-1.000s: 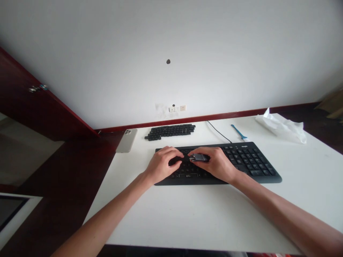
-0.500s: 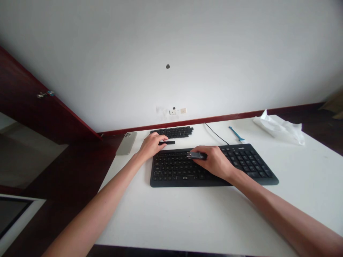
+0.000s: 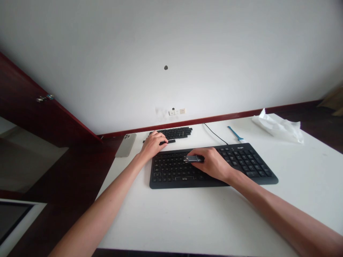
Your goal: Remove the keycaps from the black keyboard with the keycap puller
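My left hand (image 3: pixel 154 143) is at the far left of the white table, its thumb and fingers pinching a long black space bar keycap (image 3: pixel 171 141). The bar lies just in front of a block of loose black keycaps (image 3: pixel 178 133), laid out in rows. My right hand (image 3: pixel 213 162) rests over the black keyboard (image 3: pixel 171 184) with its fingers wrapped round a small dark grey tool (image 3: pixel 194 159) with a silver pronged tip pointing left. The space bar slot (image 3: pixel 184 178) on the keyboard's left part shows bare, while the number pad keys at right look in place.
A phone (image 3: pixel 125 145) lies face down at the table's left edge. Behind the keyboard are its cable (image 3: pixel 215 134), a blue plastic tool (image 3: pixel 235 133) and a crumpled white plastic bag (image 3: pixel 278 126). A wall with sockets (image 3: pixel 177 111) stands behind the table.
My left hand has shifted slightly right and back, bringing the space bar closer to the keycap rows. My right hand, still holding the tool, has moved slightly left and lower.
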A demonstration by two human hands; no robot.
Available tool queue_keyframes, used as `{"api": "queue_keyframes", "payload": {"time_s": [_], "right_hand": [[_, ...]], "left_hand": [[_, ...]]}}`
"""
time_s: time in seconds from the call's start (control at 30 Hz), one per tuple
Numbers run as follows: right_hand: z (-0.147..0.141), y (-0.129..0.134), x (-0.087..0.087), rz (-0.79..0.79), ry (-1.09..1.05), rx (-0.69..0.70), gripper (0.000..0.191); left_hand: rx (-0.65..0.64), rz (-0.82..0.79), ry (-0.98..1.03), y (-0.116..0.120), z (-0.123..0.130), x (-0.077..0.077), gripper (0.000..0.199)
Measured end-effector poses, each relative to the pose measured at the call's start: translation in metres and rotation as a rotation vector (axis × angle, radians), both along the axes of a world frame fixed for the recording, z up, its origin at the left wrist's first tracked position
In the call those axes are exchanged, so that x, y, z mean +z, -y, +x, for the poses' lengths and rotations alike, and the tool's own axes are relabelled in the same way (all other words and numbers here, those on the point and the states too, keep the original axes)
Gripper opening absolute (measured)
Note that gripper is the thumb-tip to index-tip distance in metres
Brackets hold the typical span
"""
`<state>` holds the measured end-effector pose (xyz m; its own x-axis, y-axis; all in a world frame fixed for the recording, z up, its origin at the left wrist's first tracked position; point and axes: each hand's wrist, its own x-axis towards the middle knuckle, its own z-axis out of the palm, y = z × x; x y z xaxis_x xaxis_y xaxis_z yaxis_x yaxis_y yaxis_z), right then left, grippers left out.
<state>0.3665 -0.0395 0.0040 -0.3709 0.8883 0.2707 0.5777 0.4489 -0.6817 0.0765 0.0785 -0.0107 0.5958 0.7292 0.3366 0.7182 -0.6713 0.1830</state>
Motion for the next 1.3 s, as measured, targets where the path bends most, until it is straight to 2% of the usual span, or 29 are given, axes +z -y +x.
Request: {"api": "queue_keyframes", "payload": {"time_s": [0.7, 0.93, 1.17, 1.3], "right_hand": [[0.003, -0.002, 0.0, 0.003, -0.007, 0.004, 0.024], [0.003, -0.002, -0.001, -0.008, -0.006, 0.008, 0.023], [0.005, -0.003, 0.0, -0.021, 0.0, -0.036, 0.024], [0.006, -0.004, 0.004, -0.031, -0.023, -0.097, 0.025]], "left_hand": [[0.056, 0.046, -0.015, -0.006, 0.008, -0.001, 0.01], [0.059, 0.06, 0.025, -0.005, 0.01, -0.002, 0.004], [0.072, 0.064, 0.076, -0.001, 0.01, 0.0, 0.009], [0.033, 0.095, 0.147, 0.01, 0.024, 0.006, 0.014]]}}
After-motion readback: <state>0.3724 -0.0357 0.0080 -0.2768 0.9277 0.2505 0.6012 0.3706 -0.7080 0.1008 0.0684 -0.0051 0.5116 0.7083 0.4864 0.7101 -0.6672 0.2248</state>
